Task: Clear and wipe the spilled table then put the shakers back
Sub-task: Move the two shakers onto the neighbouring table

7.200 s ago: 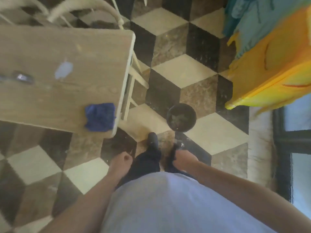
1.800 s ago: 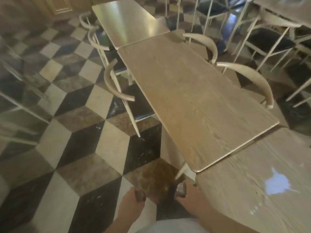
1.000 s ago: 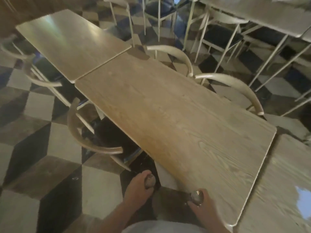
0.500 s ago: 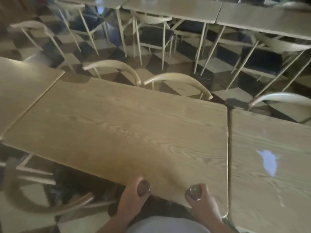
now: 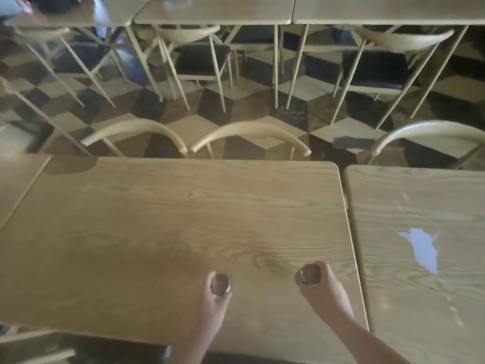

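My left hand has its fingers closed around a shaker; only its round metal cap shows, seen from above. My right hand grips a second shaker the same way, fingers curled round its far side, the metal cap facing up. Both shakers sit over the near part of the wooden worktop in front of me, the left one nearer its middle and the right one nearer its right edge. They are well apart from each other. I cannot tell whether their bases touch the wood or hang just above it.

To the right, across a narrow gap, a second worktop carries a pale, glossy spill with a thin trail of drops running toward the near edge. Beyond the far edge of my worktop, curved chair backs stand tucked in, over a chequered floor. Further tables line the back.
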`<action>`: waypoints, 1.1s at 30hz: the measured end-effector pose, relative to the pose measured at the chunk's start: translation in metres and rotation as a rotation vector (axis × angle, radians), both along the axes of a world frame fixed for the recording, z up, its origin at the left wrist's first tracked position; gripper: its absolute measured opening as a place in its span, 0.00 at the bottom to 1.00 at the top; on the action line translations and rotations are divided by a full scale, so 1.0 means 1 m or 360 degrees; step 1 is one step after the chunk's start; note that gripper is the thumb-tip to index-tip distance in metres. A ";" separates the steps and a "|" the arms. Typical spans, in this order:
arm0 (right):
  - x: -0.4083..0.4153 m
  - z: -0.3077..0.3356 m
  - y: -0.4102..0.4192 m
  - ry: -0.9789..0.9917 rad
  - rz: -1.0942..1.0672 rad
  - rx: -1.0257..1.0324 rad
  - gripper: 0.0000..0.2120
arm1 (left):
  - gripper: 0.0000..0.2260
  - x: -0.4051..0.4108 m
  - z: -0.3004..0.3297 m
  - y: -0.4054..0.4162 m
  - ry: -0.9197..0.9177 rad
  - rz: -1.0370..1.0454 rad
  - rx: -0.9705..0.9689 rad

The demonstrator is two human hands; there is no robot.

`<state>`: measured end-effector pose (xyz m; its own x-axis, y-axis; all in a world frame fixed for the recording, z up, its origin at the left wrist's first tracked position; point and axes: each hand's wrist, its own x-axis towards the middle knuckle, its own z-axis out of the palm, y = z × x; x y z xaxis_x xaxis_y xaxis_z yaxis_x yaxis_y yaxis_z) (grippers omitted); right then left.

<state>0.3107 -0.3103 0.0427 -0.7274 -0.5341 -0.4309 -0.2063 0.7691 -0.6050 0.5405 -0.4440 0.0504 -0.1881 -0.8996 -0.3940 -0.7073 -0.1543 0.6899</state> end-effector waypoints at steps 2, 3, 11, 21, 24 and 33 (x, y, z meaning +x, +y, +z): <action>-0.006 -0.003 -0.011 0.0037 0.0034 0.0074 0.18 | 0.19 -0.011 -0.006 -0.016 -0.0037 -0.0055 -0.0100; -0.009 -0.005 -0.016 0.0057 0.0043 0.0109 0.18 | 0.17 -0.017 -0.008 -0.024 -0.0063 -0.0086 -0.0144; -0.015 -0.011 -0.050 0.0090 0.0059 0.0222 0.19 | 0.22 -0.043 -0.017 -0.064 -0.0166 -0.0200 -0.0156; -0.012 -0.013 -0.092 0.0008 0.0055 0.0182 0.21 | 0.26 -0.054 -0.025 -0.095 -0.0239 -0.0209 -0.0131; -0.011 -0.014 -0.101 0.0002 0.0058 0.0180 0.20 | 0.26 -0.054 -0.027 -0.104 -0.0258 -0.0249 -0.0141; -0.013 -0.015 -0.108 -0.0029 0.0030 0.0187 0.21 | 0.28 -0.048 -0.035 -0.108 -0.0306 -0.0268 -0.0142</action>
<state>0.2982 -0.4180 0.0274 -0.7092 -0.4927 -0.5043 -0.2115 0.8310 -0.5146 0.4927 -0.5517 0.0155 -0.2675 -0.8946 -0.3579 -0.8374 0.0320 0.5457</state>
